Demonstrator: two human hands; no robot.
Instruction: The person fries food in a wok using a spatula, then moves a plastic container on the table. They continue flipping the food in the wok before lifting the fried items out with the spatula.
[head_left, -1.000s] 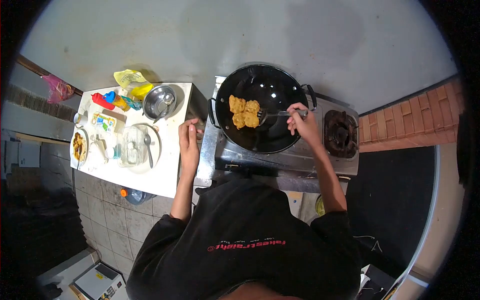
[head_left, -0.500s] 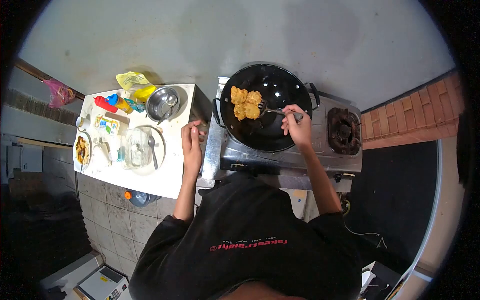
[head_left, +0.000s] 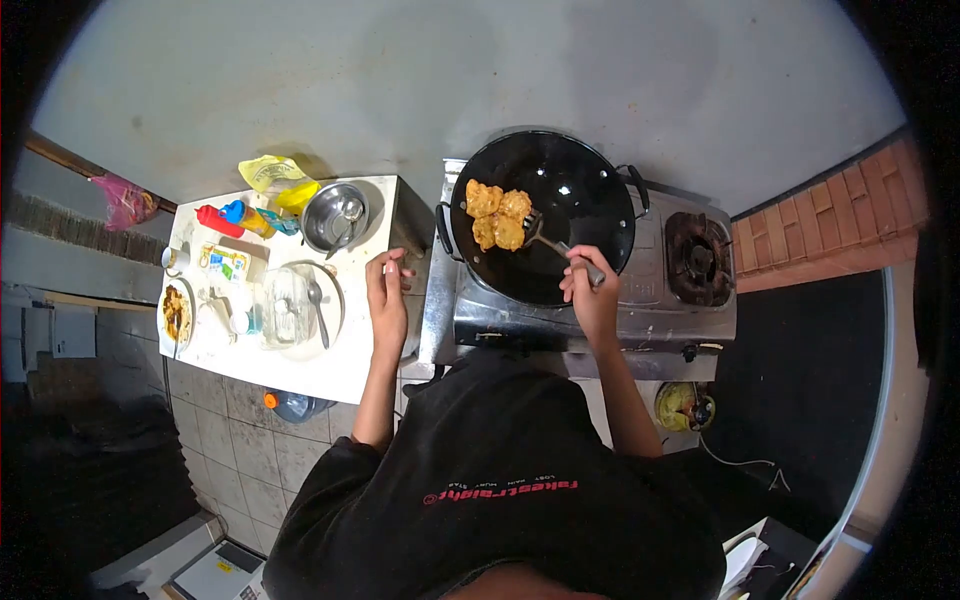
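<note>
A black wok [head_left: 575,180] with two side handles sits on the left part of the steel stove [head_left: 590,325]. Several golden fried pieces [head_left: 499,214] lie close together in its left half. My right hand [head_left: 592,290] is closed round the handle of a metal fork [head_left: 547,240], whose tines touch the right edge of the pieces. My left hand [head_left: 388,290] hovers between the white table and the stove, fingers loosely bent and apart, holding nothing.
On the white table [head_left: 320,378] are a steel bowl [head_left: 335,217], sauce bottles [head_left: 232,218], a yellow bag [head_left: 275,176], a glass container [head_left: 286,305] on a plate and a plate of food [head_left: 176,312]. A bare burner [head_left: 698,258] is right of the wok.
My right hand has moved down and slightly left, and the fork is now more slanted. The whole view has shifted a little, with stove and table appearing slightly to the right.
</note>
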